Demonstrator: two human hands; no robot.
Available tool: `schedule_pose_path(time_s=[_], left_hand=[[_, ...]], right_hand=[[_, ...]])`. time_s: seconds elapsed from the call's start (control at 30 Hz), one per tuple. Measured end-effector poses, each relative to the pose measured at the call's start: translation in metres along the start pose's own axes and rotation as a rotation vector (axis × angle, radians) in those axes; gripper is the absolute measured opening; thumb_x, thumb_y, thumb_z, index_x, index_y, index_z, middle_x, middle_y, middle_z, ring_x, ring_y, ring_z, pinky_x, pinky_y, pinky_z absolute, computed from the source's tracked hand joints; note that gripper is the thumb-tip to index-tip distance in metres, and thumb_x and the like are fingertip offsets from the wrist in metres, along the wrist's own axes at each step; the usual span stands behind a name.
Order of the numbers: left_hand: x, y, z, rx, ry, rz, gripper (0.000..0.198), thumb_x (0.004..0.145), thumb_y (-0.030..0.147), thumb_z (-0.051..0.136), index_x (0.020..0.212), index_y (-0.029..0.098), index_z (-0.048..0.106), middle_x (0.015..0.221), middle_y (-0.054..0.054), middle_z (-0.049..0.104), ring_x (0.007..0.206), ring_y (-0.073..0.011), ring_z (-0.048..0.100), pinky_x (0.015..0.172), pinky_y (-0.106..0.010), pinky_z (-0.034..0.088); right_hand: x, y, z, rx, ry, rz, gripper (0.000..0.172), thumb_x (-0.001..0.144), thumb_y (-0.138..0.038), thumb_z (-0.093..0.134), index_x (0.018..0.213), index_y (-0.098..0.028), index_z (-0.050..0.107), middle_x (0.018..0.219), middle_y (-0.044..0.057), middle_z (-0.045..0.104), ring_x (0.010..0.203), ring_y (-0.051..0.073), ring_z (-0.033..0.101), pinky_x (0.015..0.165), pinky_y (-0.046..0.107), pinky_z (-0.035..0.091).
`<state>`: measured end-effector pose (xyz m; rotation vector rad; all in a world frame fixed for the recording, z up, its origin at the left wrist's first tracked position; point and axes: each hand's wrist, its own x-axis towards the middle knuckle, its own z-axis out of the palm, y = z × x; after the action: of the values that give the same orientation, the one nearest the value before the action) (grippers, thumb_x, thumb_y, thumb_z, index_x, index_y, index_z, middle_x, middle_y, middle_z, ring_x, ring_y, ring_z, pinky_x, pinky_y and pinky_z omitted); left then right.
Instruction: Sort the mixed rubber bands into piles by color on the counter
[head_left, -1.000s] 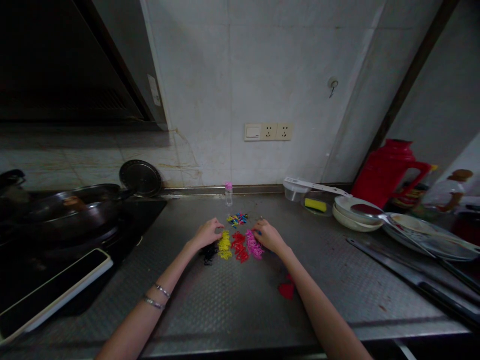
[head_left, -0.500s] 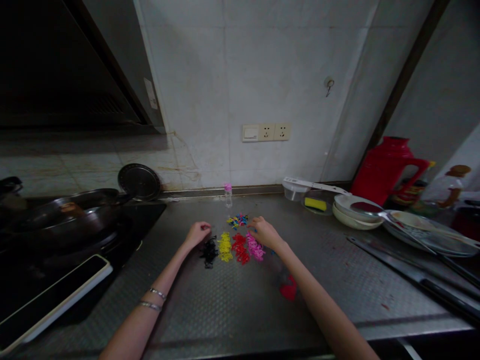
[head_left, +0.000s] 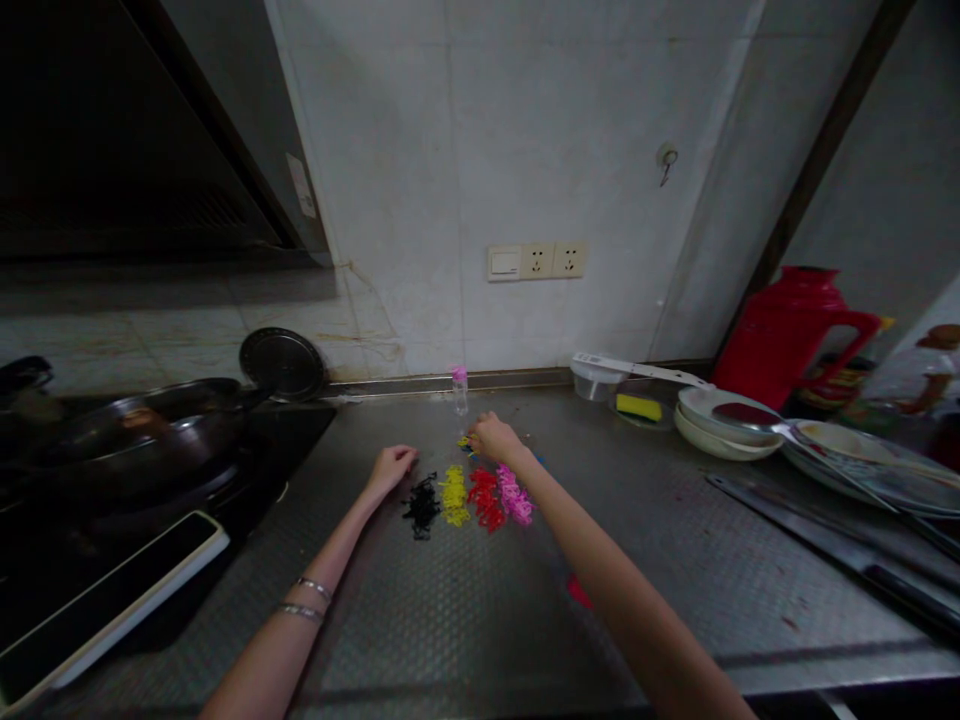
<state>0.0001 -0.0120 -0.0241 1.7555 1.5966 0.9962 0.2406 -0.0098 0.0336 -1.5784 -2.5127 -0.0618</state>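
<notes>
Small coloured pieces that look like rubber bands lie in separate piles on the metal counter: a black pile [head_left: 422, 506], a yellow pile [head_left: 454, 496], a red pile [head_left: 487, 499] and a pink pile [head_left: 515, 496]. Behind them is a mixed-colour pile [head_left: 466, 446], mostly covered by my right hand [head_left: 495, 439]. Its fingers point down into that pile, drawn together; what they pinch is hidden. Just left of and behind the black pile rests my left hand [head_left: 392, 468], fingers curled together, their contents too small to make out. A small clear bottle with a pink cap [head_left: 460, 391] stands behind the mixed pile.
A phone [head_left: 112, 605] lies at left beside the stove, where a pan [head_left: 142, 440] sits. To the right are a yellow sponge [head_left: 638, 407], stacked bowls [head_left: 724, 435], a long knife-like tool [head_left: 795, 525] and a red thermos [head_left: 780, 335]. A red item [head_left: 579, 591] shows beside my right forearm.
My right hand has moved left and slightly away from me, from the pile's right side to over the mixed pile. My left hand has hardly moved.
</notes>
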Motion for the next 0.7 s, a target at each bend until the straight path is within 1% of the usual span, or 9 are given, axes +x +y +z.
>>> schedule_pose_path(time_s=[0.17, 0.27, 0.37, 0.53, 0.7], left_hand=[[-0.002, 0.002, -0.001, -0.022, 0.002, 0.000, 0.043, 0.068, 0.048, 0.043, 0.076, 0.011, 0.065, 0.045, 0.003, 0.047, 0.043, -0.0109, 0.042, 0.045, -0.021, 0.029], [-0.004, 0.002, 0.000, -0.040, 0.021, -0.008, 0.048, 0.071, 0.053, 0.040, 0.074, 0.011, 0.063, 0.042, 0.004, 0.044, 0.040, -0.0100, 0.040, 0.044, -0.021, 0.028], [-0.003, 0.001, 0.001, -0.051, 0.029, -0.005, 0.049, 0.071, 0.054, 0.039, 0.074, 0.011, 0.062, 0.042, 0.004, 0.044, 0.040, -0.0100, 0.040, 0.044, -0.021, 0.028], [-0.001, -0.003, 0.001, -0.040, 0.027, -0.008, 0.047, 0.072, 0.052, 0.039, 0.071, 0.011, 0.062, 0.043, 0.003, 0.045, 0.040, -0.0097, 0.039, 0.043, -0.020, 0.027], [0.000, -0.005, 0.002, -0.047, 0.008, -0.014, 0.045, 0.072, 0.050, 0.040, 0.071, 0.012, 0.062, 0.042, 0.004, 0.044, 0.040, -0.0096, 0.038, 0.042, -0.020, 0.026]], right_hand=[[0.013, -0.007, 0.015, -0.027, 0.002, -0.007, 0.026, 0.081, -0.032, 0.046, 0.090, -0.018, 0.065, 0.101, 0.012, 0.056, 0.101, 0.023, 0.044, 0.075, 0.028, 0.044], [0.017, -0.006, 0.019, -0.016, 0.003, -0.009, 0.023, 0.081, -0.026, 0.046, 0.090, -0.018, 0.065, 0.101, 0.013, 0.056, 0.100, 0.023, 0.044, 0.076, 0.029, 0.044], [0.020, -0.005, 0.021, 0.000, 0.007, -0.010, 0.021, 0.080, -0.024, 0.047, 0.089, -0.018, 0.065, 0.100, 0.012, 0.056, 0.099, 0.023, 0.045, 0.076, 0.029, 0.043], [0.024, -0.005, 0.021, 0.014, 0.038, -0.012, 0.019, 0.079, -0.020, 0.046, 0.085, -0.018, 0.065, 0.099, 0.011, 0.057, 0.098, 0.021, 0.046, 0.074, 0.027, 0.043], [0.023, 0.002, 0.012, 0.079, 0.096, 0.007, 0.018, 0.079, -0.021, 0.048, 0.083, -0.019, 0.065, 0.095, 0.009, 0.058, 0.095, 0.020, 0.048, 0.076, 0.025, 0.040]])
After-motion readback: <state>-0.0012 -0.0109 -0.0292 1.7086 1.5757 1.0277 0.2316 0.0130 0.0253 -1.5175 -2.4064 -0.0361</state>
